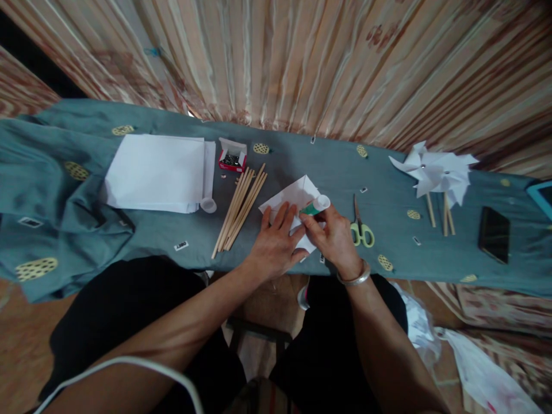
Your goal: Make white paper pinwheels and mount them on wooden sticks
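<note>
My left hand [276, 238] lies flat, fingers spread, on a white folded paper sheet [295, 195] on the teal cloth-covered table [142, 236]. My right hand [334, 236], with a metal bangle at the wrist, grips a small green glue tube with a white cap end [317, 206], held over the paper's right side. A bundle of wooden sticks [240, 208] lies just left of my left hand.
A stack of white paper [157, 172] with a small white cap [208, 204] lies at left. A red box of pins [232, 155] sits behind the sticks. Green-handled scissors [360, 227], finished white pinwheels [435, 172], and a black phone [494, 234] lie at right.
</note>
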Demonstrator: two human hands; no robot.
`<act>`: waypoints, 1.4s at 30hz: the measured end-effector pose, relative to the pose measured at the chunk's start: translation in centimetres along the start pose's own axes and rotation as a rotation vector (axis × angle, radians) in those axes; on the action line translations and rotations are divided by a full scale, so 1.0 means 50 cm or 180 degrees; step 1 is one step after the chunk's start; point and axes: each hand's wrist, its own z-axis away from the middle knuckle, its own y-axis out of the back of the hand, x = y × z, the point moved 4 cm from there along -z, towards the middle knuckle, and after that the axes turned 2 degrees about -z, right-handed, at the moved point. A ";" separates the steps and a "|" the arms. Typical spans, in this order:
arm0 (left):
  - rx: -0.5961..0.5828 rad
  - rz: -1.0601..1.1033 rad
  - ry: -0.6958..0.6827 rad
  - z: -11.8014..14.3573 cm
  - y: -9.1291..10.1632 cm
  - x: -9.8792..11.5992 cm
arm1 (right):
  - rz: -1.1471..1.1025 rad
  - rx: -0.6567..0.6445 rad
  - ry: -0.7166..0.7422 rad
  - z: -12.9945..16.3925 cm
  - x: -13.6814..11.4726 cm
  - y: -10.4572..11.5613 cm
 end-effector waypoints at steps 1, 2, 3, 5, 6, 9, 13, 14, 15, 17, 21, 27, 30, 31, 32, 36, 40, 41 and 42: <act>0.0000 0.0004 0.0002 0.000 -0.001 0.000 | 0.0009 0.0003 0.0006 0.001 0.000 0.000; -0.0003 0.0007 0.0002 0.000 -0.001 0.000 | 0.0023 0.0000 0.0009 0.001 0.000 0.001; -0.0004 0.0011 0.0005 0.000 -0.002 0.000 | 0.0038 -0.0003 0.0005 0.001 0.001 0.001; 0.0005 0.0018 0.0005 0.000 -0.003 -0.001 | 0.0061 -0.0014 -0.0018 0.002 0.003 0.002; 0.0010 0.0022 0.0004 0.000 -0.003 -0.001 | 0.0067 -0.0031 -0.0029 0.002 0.004 0.002; 0.0031 0.0036 -0.0005 0.000 -0.004 -0.001 | 0.0051 -0.0049 -0.0037 0.003 0.008 0.003; -0.0002 0.0043 0.0010 0.000 -0.005 -0.001 | 0.0026 -0.0045 -0.0014 0.004 0.010 0.004; -0.0011 0.0040 0.0013 0.000 -0.005 -0.002 | 0.0017 -0.0050 -0.0013 0.004 0.011 0.004; -0.0013 0.0037 0.0014 0.000 -0.006 -0.002 | 0.0007 -0.0057 -0.0013 0.005 0.012 0.005; -0.0001 0.0032 0.0006 0.000 -0.006 -0.002 | -0.0015 -0.0070 -0.0009 0.005 0.013 0.005; 0.0008 0.0021 -0.0012 0.001 -0.005 -0.002 | -0.0021 -0.0082 0.0060 0.006 0.016 0.005; -0.0003 -0.0002 -0.0019 0.000 -0.003 -0.001 | -0.0044 -0.0082 0.0075 0.005 0.017 0.004; -0.0014 0.0019 -0.0016 0.001 -0.003 -0.002 | -0.0011 -0.0029 0.0053 0.004 0.019 0.003; -0.0005 0.0033 -0.0016 0.001 -0.003 -0.002 | 0.0013 -0.0001 0.0051 0.003 0.019 0.003; 0.0008 0.0046 -0.0018 0.001 -0.002 -0.002 | 0.0035 0.0020 0.0052 0.002 0.020 0.003; 0.0041 0.0034 -0.0039 0.002 -0.003 -0.003 | 0.0060 0.0069 0.0072 0.003 0.022 0.001; 0.0002 0.0005 -0.0018 0.000 -0.003 -0.002 | 0.0046 0.0099 0.0144 0.009 0.016 -0.005; -0.0004 0.0011 -0.0012 0.000 -0.002 -0.002 | 0.0046 0.0121 0.0179 0.011 0.013 -0.006; -0.0006 0.0020 -0.0010 0.000 -0.001 -0.001 | 0.0038 0.0159 0.0211 0.012 0.011 -0.007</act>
